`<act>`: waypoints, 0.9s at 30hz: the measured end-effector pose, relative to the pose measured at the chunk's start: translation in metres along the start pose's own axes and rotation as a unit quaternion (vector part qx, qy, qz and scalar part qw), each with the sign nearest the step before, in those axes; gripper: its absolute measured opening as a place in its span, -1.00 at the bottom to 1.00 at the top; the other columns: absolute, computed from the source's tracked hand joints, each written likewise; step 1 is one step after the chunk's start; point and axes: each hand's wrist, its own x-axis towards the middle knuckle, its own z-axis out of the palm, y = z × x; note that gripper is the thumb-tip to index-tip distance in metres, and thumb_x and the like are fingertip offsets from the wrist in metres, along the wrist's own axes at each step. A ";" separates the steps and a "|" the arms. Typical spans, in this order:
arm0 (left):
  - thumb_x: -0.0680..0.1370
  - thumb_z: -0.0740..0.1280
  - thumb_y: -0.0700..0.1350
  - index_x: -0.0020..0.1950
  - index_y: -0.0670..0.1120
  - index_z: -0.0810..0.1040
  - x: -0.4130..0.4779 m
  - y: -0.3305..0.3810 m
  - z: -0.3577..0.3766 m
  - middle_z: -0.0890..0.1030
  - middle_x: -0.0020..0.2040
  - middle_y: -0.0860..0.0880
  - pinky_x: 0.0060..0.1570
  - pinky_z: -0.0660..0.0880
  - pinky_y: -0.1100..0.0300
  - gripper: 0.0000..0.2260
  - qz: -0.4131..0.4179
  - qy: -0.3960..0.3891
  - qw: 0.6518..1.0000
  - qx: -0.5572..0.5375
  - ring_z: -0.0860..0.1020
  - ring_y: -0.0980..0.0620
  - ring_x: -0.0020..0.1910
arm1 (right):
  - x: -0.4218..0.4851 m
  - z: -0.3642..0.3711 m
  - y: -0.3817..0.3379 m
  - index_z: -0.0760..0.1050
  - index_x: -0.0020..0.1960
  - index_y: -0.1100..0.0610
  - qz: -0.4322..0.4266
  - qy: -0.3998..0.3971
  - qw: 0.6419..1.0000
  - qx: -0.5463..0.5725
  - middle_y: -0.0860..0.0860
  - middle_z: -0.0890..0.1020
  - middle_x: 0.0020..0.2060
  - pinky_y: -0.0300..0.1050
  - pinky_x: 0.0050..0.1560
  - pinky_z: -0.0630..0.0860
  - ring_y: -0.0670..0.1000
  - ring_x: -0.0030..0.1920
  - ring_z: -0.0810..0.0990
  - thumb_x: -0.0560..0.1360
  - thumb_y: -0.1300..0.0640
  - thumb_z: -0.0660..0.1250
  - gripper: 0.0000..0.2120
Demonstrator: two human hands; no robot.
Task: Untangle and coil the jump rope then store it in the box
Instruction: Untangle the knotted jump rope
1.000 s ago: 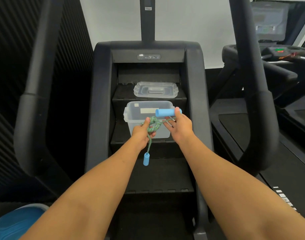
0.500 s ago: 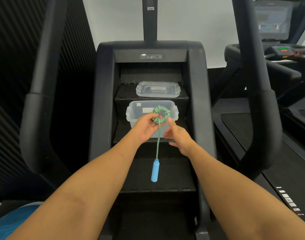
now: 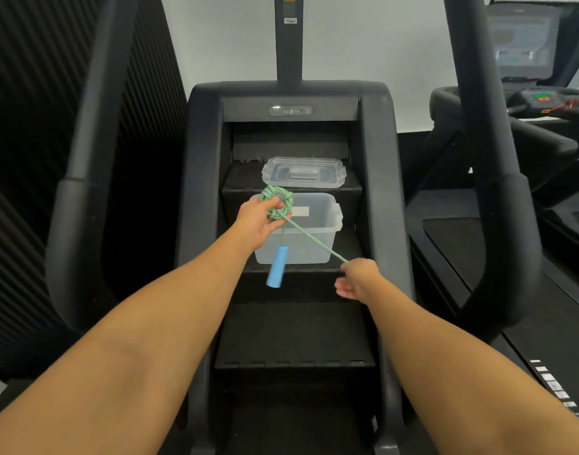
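Left hand (image 3: 256,221) grips coiled jump rope (image 3: 277,202); right hand (image 3: 357,280) pulls strand taut.

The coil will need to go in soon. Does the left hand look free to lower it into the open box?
Probably yes. The left hand holds the coil just above the box, whose lid lies on the step behind. Only the taut strand to the right hand crosses the opening.
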 end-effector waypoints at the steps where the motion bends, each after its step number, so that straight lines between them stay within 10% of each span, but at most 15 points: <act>1: 0.65 0.34 -0.29 0.37 -0.36 0.47 0.000 -0.001 -0.001 0.63 0.01 -0.21 0.01 0.69 -0.06 -0.69 -0.004 0.004 1.000 -0.006 0.64 -0.26 0.16 | 0.001 -0.001 -0.004 0.51 0.14 0.26 -0.007 0.024 0.994 0.105 0.20 0.56 -0.15 -0.04 -0.45 0.60 0.12 -0.25 0.58 0.66 0.21 0.21 -0.83; 7: 0.64 0.36 -0.26 0.27 -0.30 0.54 -0.017 -0.008 -0.002 0.64 0.13 -0.23 -0.06 0.70 -0.02 -0.78 -0.041 -0.026 0.999 -0.013 0.66 -0.16 0.10 | -0.003 -0.012 -0.028 0.46 -0.02 0.26 -0.064 0.078 0.848 0.520 0.20 0.54 -0.04 -0.02 -0.10 0.67 0.16 -0.10 0.67 0.58 0.23 0.30 -0.92; 10: 0.65 0.36 -0.24 0.29 -0.31 0.54 -0.019 -0.017 -0.004 0.65 0.10 -0.21 -0.07 0.71 0.01 -0.76 -0.052 -0.031 0.998 0.001 0.67 -0.14 0.08 | -0.004 -0.015 -0.046 0.39 -0.07 0.14 -0.059 -0.004 0.816 0.576 0.00 0.42 -0.31 -0.20 -0.49 0.39 -0.05 -0.49 0.40 0.59 0.06 0.31 -0.83; 17: 0.68 0.34 -0.14 0.27 -0.25 0.56 -0.013 -0.028 -0.024 0.64 0.16 -0.17 0.08 0.67 -0.05 -0.76 -0.041 -0.029 0.998 0.027 0.68 -0.12 0.10 | -0.025 0.000 -0.062 0.53 0.18 0.09 -0.241 -0.151 0.945 0.163 0.02 0.46 -0.32 -0.25 -0.52 0.18 -0.10 -0.49 0.23 0.66 0.06 0.31 -0.86; 27: 0.66 0.35 -0.12 0.38 -0.28 0.51 -0.022 -0.029 -0.020 0.63 0.29 -0.25 0.14 0.65 0.05 -0.66 -0.017 -0.104 0.993 0.058 0.67 -0.17 0.23 | -0.030 0.018 -0.050 0.63 0.16 0.06 -0.394 0.044 0.878 -0.269 -0.02 0.63 -0.14 -0.07 -0.19 0.59 -0.02 -0.17 0.61 0.58 -0.11 0.38 -0.71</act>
